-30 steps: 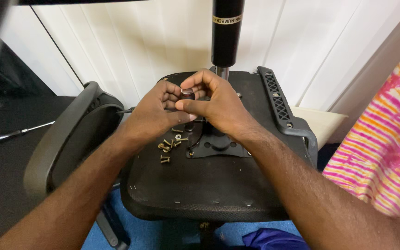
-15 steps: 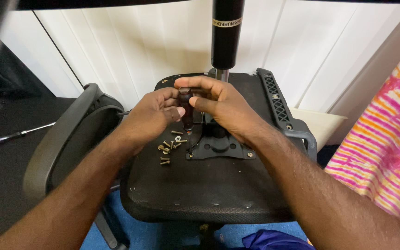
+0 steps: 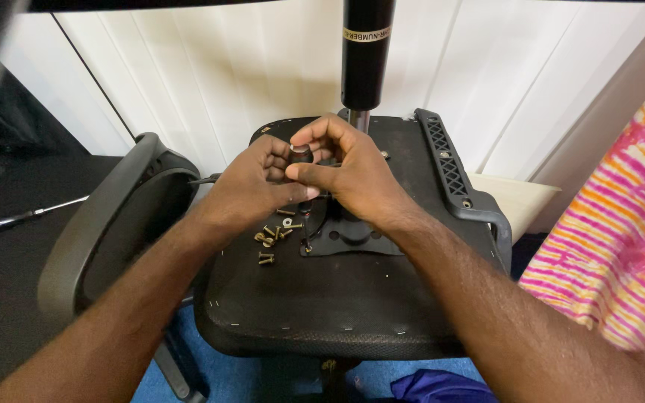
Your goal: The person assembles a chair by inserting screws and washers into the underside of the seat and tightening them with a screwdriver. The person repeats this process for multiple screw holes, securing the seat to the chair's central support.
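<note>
An office chair seat (image 3: 337, 313) lies upside down in front of me, with its black gas cylinder (image 3: 366, 52) standing up at the far side. Both hands meet above the black metal mounting plate (image 3: 356, 235). My left hand (image 3: 251, 186) and my right hand (image 3: 352, 175) pinch a small black round part (image 3: 300, 155) between their fingertips. Several brass-coloured bolts (image 3: 270, 240) lie loose on the seat underside, just below my left hand.
A black armrest (image 3: 106, 224) curves out on the left and another (image 3: 457, 172) runs along the right edge of the seat. A screwdriver (image 3: 16, 218) lies on the dark surface at far left. Pink and orange striped cloth (image 3: 621, 224) hangs at right. White panelling stands behind.
Both hands have stayed together over the mounting plate, with the fingers shifting around the small black part. The bolts and the chair have not moved.
</note>
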